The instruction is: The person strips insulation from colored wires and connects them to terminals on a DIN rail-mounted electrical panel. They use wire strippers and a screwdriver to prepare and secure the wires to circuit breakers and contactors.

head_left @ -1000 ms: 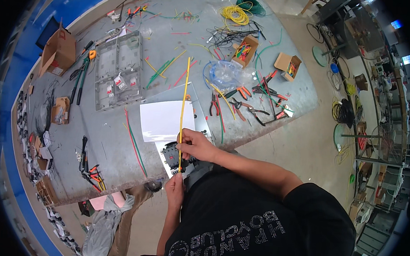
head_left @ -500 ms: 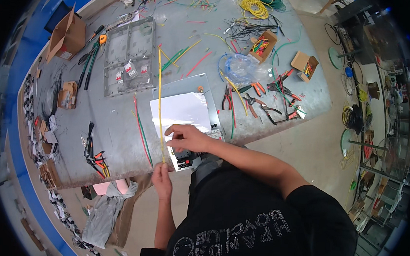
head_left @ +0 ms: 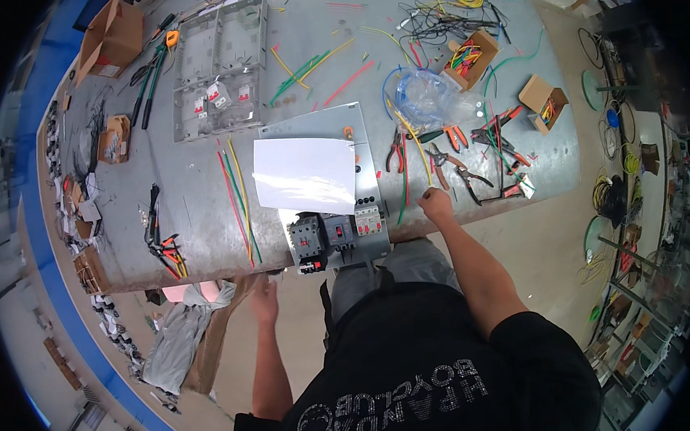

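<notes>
My right hand (head_left: 436,204) is at the table's near edge, fingers pinched on the lower end of a yellow wire (head_left: 417,143). Beside that wire lie a red and a green wire (head_left: 404,184). My left hand (head_left: 264,299) hangs just off the table edge, smeared by motion, so its fingers cannot be read. Nearest to it are red, green and yellow wires (head_left: 239,201) lying side by side. Between the hands sits a grey metal mounting plate (head_left: 331,120) bearing a black contactor (head_left: 307,235), breakers (head_left: 338,231) and a white paper sheet (head_left: 304,169).
Pliers and cutters (head_left: 458,175) lie beyond my right hand, with small boxes of coloured pieces (head_left: 469,57) behind. A grey plastic enclosure (head_left: 219,73) stands at the far left. Orange-handled tools (head_left: 170,256) lie near left; a grey cloth (head_left: 179,344) hangs below the edge.
The long yellow wire has left my left hand and lies with the red and green wires. My right hand moved right, off the plate, onto another yellow wire. The view has shifted slightly.
</notes>
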Demonstrator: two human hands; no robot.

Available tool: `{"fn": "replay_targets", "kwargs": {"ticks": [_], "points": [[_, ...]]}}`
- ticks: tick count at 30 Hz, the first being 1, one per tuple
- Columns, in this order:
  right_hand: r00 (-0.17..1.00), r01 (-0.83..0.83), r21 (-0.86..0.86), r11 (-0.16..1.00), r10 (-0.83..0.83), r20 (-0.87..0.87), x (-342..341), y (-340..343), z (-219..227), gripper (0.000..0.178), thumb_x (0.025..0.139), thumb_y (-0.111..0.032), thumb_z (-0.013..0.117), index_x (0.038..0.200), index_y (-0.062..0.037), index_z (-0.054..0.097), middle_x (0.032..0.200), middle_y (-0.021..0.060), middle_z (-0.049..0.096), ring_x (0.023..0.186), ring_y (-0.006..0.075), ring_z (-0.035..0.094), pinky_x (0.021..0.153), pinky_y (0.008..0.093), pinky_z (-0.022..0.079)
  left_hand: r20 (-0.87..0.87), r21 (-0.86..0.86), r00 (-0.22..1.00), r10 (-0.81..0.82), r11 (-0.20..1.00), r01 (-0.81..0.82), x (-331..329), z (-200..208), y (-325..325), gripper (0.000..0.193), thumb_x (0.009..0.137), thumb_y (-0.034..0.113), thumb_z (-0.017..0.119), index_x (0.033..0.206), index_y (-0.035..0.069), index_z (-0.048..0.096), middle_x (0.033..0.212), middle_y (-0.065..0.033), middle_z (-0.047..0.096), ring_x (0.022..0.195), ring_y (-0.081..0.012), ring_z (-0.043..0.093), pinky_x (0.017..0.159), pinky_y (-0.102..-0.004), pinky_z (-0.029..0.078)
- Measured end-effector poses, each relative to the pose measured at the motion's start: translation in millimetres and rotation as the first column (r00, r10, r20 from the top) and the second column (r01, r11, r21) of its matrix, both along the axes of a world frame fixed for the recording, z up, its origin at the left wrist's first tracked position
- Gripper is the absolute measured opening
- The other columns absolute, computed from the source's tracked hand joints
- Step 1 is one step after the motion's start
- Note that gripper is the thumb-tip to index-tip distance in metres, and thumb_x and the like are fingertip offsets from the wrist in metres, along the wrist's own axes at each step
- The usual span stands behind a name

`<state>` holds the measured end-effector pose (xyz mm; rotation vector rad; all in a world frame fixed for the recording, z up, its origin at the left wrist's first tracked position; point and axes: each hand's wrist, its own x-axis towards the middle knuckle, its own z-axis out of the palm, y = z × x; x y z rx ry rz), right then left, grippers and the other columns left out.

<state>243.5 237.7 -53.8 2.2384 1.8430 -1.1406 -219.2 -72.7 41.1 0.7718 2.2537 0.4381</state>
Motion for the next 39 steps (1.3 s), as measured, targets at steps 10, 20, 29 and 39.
{"fn": "replay_targets", "kwargs": {"ticks": [10,20,29,39], "points": [[0.99,0.009,-0.168,0.986,0.014,0.139,-45.6,28.4,-27.8,0.03,0.077,-0.033,0.078,0.09,-0.0067,0.071,0.097,0.0153,0.074,0.097,0.0331,0.07,0.084,0.0451,0.055,0.465,-0.074,0.874,0.14,0.99,-0.119,148.5,39.8,28.8,0.036,0.099,0.017,0.064,0.129,-0.004,0.06,0.1,-0.0136,0.073,0.091,-0.018,0.07,0.085,-0.0311,0.054],[0.853,0.074,-0.505,0.86,-0.317,-0.415,-2.3,28.7,-21.8,0.024,0.082,-0.016,0.072,0.102,-0.0039,0.066,0.086,0.0137,0.073,0.078,0.0256,0.072,0.07,0.0361,0.058,0.501,0.015,0.865,-0.023,1.0,0.018,178.6,27.4,96.4,0.039,0.101,0.022,0.061,0.131,-0.003,0.059,0.11,-0.0123,0.07,0.097,-0.0176,0.07,0.082,-0.0299,0.053],[0.282,-0.13,-0.723,0.679,-0.673,-0.683,-25.2,13.0,135.5,0.012,0.093,-0.011,0.071,0.1,-0.0077,0.062,0.078,0.0023,0.067,0.061,0.0104,0.063,0.052,0.024,0.049,0.82,0.064,0.572,-0.037,0.998,-0.028,265.3,86.7,229.4,0.031,0.105,0.031,0.056,0.105,0.002,0.066,0.083,-0.0031,0.065,0.074,-0.0081,0.061,0.066,-0.0236,0.05],[0.35,-0.097,-0.378,0.921,-0.324,-0.879,-57.5,32.3,192.9,0.014,0.093,-0.012,0.071,0.097,-0.0048,0.06,0.074,0.0012,0.061,0.057,0.0081,0.057,0.049,0.0243,0.046,0.768,0.123,0.637,-0.068,0.991,-0.043,261.0,126.6,219.2,0.036,0.107,0.029,0.053,0.079,0.006,0.055,0.067,0.0042,0.047,0.062,-0.0059,0.041,0.057,-0.0242,0.034]]}}
